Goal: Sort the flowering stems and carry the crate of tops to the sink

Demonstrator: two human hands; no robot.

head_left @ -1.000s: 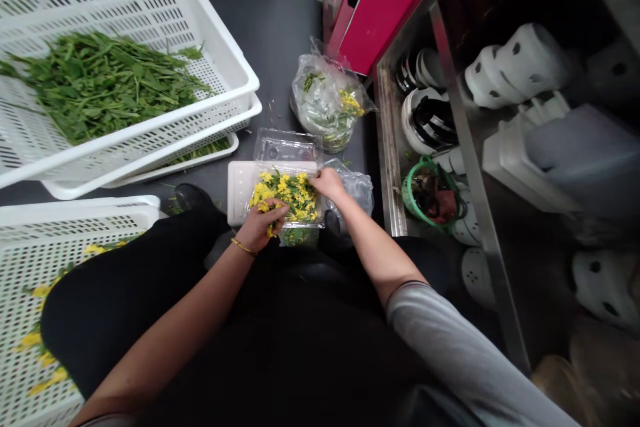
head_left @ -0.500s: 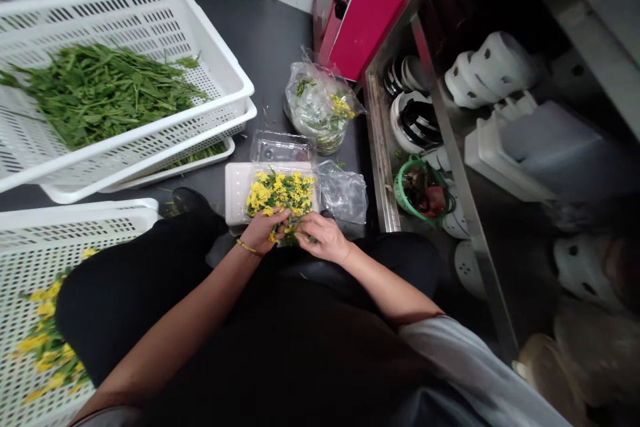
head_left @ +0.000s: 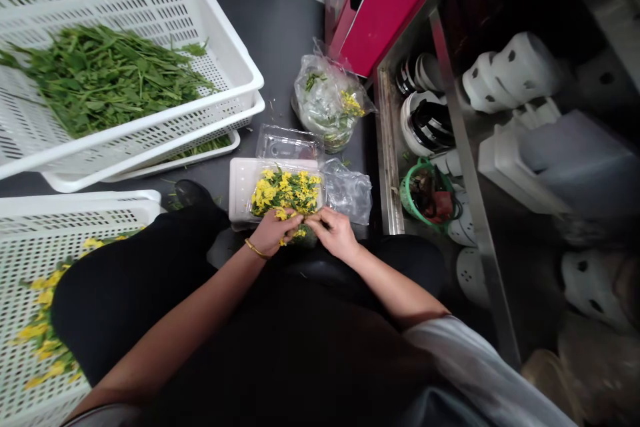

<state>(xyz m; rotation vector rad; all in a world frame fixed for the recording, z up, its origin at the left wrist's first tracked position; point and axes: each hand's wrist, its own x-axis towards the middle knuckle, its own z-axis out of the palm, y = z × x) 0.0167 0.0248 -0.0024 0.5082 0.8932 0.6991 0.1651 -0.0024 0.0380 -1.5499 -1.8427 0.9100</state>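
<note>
Between my knees, my left hand is closed around a few yellow-flowered green stems. My right hand meets it, thumb and finger pinched at the stems' end by the left fingertips. Just beyond both hands, a clear plastic box full of yellow-flowered greens rests on an upturned pale pink container. The box's clear lid lies tilted open behind it. A crumpled clear plastic bag lies to the right of the box.
White baskets with leafy greens are stacked at the left; another basket below holds yellow-flowered stems. A filled plastic bag stands on the floor. A metal shelf with dishes and a green basket runs along the right.
My right hand has closed in toward the left, its fingers now pinched against the left fingertips. The whole view has shifted slightly.
</note>
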